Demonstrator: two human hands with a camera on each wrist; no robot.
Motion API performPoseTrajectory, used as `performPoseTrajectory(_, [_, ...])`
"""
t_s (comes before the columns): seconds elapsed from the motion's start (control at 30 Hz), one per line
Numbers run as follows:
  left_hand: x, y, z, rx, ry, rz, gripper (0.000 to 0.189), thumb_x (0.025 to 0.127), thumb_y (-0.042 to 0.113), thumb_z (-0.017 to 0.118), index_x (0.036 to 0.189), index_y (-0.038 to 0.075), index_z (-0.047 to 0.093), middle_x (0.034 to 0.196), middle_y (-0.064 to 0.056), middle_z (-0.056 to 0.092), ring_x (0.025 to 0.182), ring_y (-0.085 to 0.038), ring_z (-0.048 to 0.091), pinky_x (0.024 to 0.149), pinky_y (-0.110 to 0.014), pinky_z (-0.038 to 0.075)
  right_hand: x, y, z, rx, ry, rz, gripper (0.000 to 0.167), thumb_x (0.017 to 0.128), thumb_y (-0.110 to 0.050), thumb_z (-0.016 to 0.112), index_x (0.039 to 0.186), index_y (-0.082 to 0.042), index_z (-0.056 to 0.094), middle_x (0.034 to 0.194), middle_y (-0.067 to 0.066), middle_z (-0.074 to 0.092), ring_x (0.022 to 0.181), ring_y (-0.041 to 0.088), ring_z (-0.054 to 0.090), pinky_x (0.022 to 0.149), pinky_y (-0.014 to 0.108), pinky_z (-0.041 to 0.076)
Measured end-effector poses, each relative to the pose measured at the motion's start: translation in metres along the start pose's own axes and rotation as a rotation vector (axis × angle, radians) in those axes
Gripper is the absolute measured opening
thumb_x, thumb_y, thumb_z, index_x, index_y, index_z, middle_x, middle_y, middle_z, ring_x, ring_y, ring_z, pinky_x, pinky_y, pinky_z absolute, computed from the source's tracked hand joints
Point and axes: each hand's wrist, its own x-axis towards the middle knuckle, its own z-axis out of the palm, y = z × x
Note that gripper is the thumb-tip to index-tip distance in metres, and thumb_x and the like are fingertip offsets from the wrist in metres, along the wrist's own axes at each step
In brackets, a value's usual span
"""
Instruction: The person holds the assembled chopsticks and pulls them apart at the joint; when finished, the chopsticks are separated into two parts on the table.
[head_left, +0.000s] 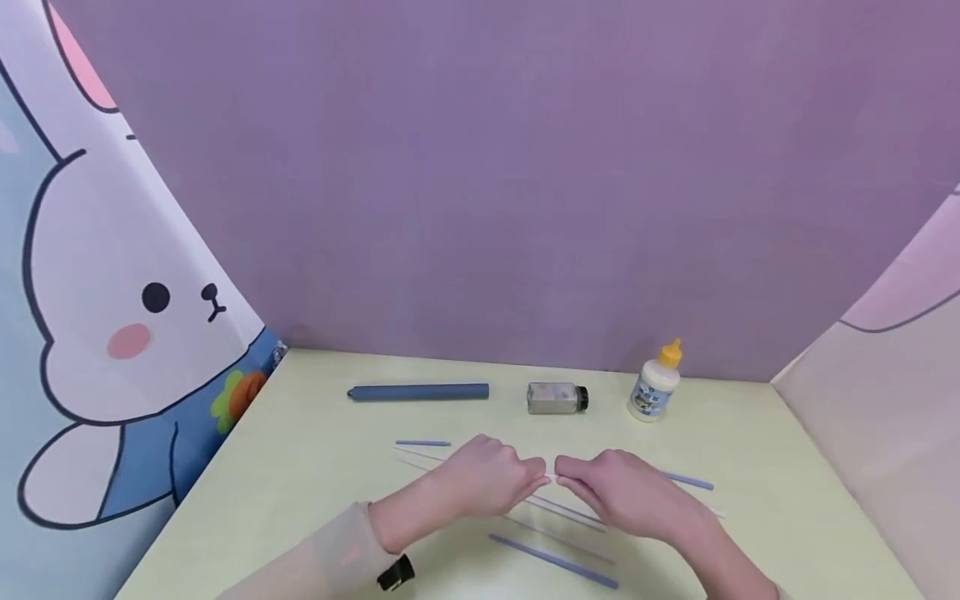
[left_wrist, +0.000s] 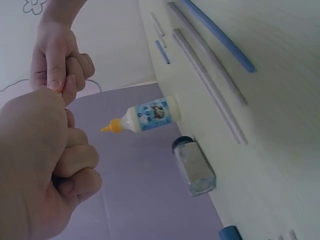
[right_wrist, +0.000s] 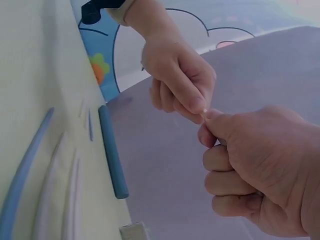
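Note:
My left hand (head_left: 491,477) and right hand (head_left: 628,496) meet above the table, their fingertips a small gap apart. Between them a short bit of a thin white strip (head_left: 552,477) shows. Each hand pinches it between thumb and curled forefinger, and the rest of the strip is hidden by the fingers. In the right wrist view the white strip (right_wrist: 204,113) appears as a tiny pale tip between the two thumbs. Beneath the hands, thin white and pale purple sticks (head_left: 570,510) lie on the table, and a blue-purple stick (head_left: 553,562) lies nearest the front.
Behind the hands a thick blue rod (head_left: 420,392) lies near the table's back edge. A small clear bottle with a black cap (head_left: 553,398) lies on its side. To its right stands a white glue bottle with a yellow nozzle (head_left: 655,387). Shorter sticks (head_left: 422,443) lie left and right.

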Motion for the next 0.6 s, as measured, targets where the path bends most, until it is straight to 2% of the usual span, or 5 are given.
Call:
performPoseTrajectory(0.17, [-0.001,-0.005,-0.007,-0.068,0.021,-0.012,0.032,0.111,0.033,0.055,0.082,0.019,0.057,0.055,0.012,0.026,0.048,-0.002,0.024,0.044,-0.018,0.027,0.006,0.005,-0.005,0.014,-0.009,-0.04,0.026,0.107,-0.021,0.064,0.087,-0.023,0.049,0.066,-0.02,0.018,0.058,-0.011,0.016,0.054,0.008,0.02])
performPoseTrajectory(0.3, [-0.001,-0.006,-0.007,-0.117,0.001,-0.006,0.033,0.112,0.033,0.054,0.083,0.018,0.056,0.056,0.012,0.026,0.048,-0.001,0.024,0.045,-0.017,0.025,0.005,0.009,-0.005,-0.001,0.001,-0.07,0.025,0.106,-0.02,0.066,0.087,-0.023,0.05,0.066,-0.02,0.019,0.059,-0.012,0.018,0.054,0.007,0.022])
performPoseTrajectory(0.5, [0.001,-0.005,-0.008,-0.126,0.008,-0.014,0.034,0.112,0.032,0.053,0.082,0.018,0.056,0.056,0.012,0.026,0.048,-0.001,0.025,0.045,-0.017,0.025,0.004,0.013,-0.005,-0.013,0.025,-0.076,0.028,0.102,-0.015,0.071,0.086,-0.024,0.05,0.067,-0.019,0.019,0.059,-0.011,0.019,0.055,0.007,0.021])
performPoseTrajectory(0.6, [0.0,-0.004,-0.009,-0.144,-0.009,-0.024,0.035,0.113,0.032,0.052,0.081,0.018,0.056,0.056,0.013,0.026,0.048,-0.001,0.024,0.045,-0.016,0.024,0.004,0.013,-0.004,-0.002,0.021,-0.08,0.027,0.103,-0.016,0.07,0.086,-0.024,0.05,0.067,-0.02,0.019,0.059,-0.012,0.02,0.055,0.006,0.022])
